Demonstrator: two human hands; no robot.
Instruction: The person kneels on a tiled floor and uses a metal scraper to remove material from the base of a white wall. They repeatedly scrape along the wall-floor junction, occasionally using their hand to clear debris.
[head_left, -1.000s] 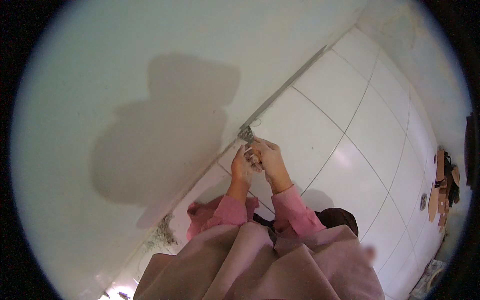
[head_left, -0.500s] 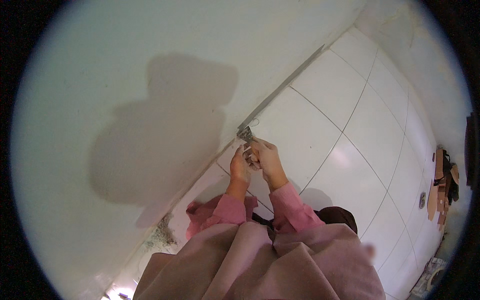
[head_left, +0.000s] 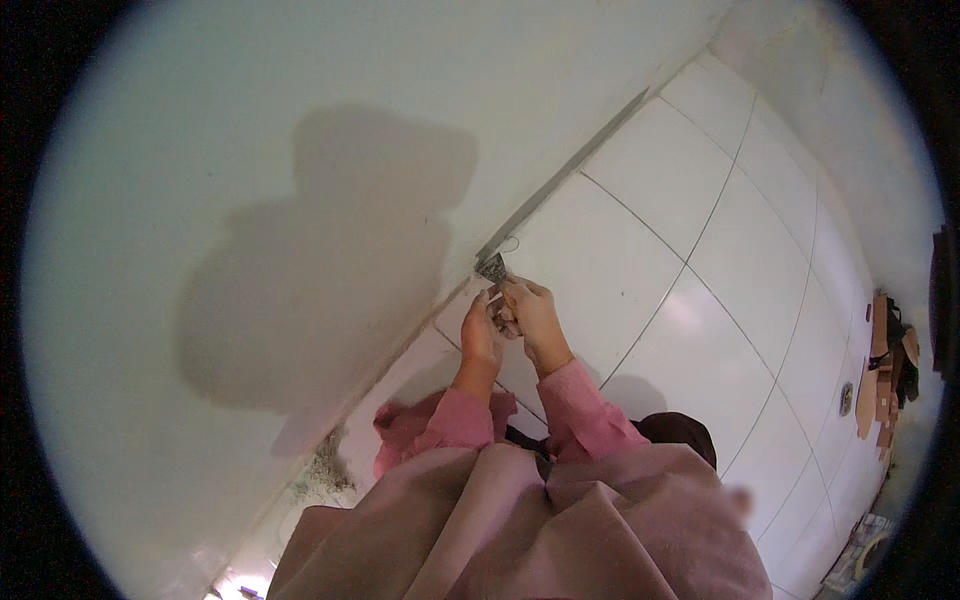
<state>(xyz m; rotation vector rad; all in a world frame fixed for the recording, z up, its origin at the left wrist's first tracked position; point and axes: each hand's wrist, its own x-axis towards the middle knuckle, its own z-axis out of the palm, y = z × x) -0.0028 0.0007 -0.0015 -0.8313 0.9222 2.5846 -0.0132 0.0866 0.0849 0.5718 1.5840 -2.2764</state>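
My right hand [head_left: 534, 318] grips a putty knife [head_left: 491, 267] by its handle, fingers wrapped round it. The dark, stained blade points up and left, its edge at the foot of the wall [head_left: 330, 60]. Close against it is my left hand [head_left: 480, 335], thumb up and fingers curled in toward the handle. What those fingers hold, if anything, is hidden. From the blade a grey strip [head_left: 565, 180] runs up and right along the joint between wall and floor. A thin curved strand [head_left: 510, 243] lies beside the blade.
White floor tiles [head_left: 700, 350] with dark joints spread to the right. A dark crumbly patch [head_left: 330, 465] lies along the wall base at lower left. Brown cardboard pieces [head_left: 882, 395] and a small oval object [head_left: 846, 399] are at far right. My shadow falls on the wall.
Almost nothing differs. The blade has turned slightly and shows more of its flat face; both hands stay in place.
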